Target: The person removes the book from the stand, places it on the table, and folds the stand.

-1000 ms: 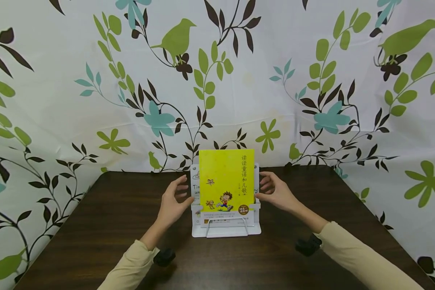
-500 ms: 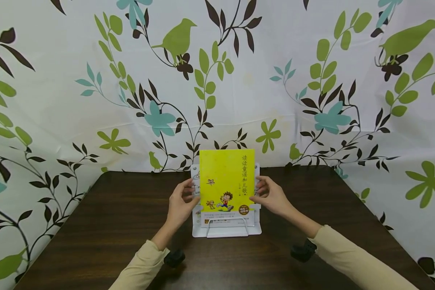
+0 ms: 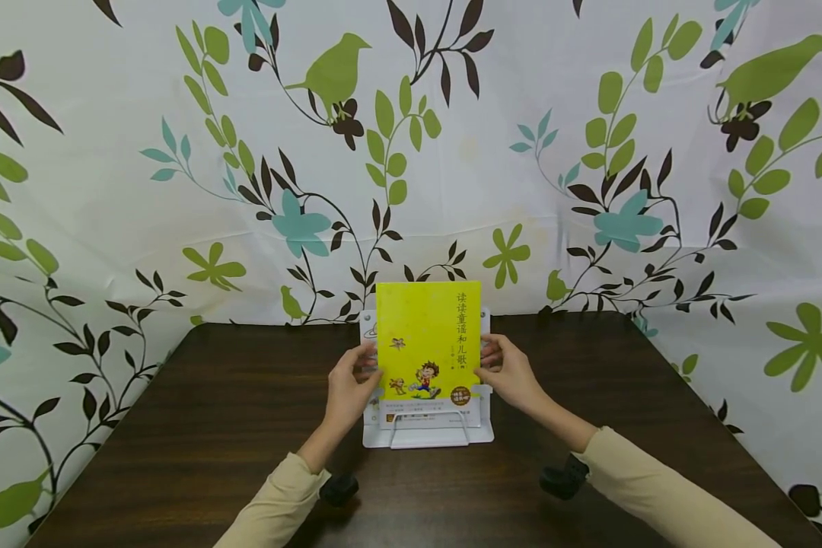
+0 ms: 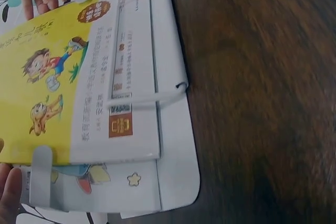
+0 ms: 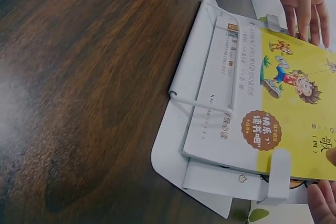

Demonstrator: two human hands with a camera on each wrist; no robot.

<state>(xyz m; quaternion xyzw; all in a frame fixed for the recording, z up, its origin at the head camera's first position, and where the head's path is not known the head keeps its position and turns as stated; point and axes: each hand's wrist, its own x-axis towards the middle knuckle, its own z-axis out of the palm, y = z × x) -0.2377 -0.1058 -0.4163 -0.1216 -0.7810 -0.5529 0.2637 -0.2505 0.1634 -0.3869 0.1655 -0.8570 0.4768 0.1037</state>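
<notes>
Long axis upward, the yellow nursery-rhyme book (image 3: 421, 320) stands squarely between left hand (image 3: 349, 387) and right hand (image 3: 514, 374), neither clearly nearer! The fingers (image 5: 304, 17) of both pinch its long side edges.

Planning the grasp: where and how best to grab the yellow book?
Probably the top edge of the yellow book, pinched front and back from above: it stands on end, and its top shows above the white panel behind. Lower down, the wire bar crosses its front and clips sit at its sides, so drawing it upward looks freest.
</notes>
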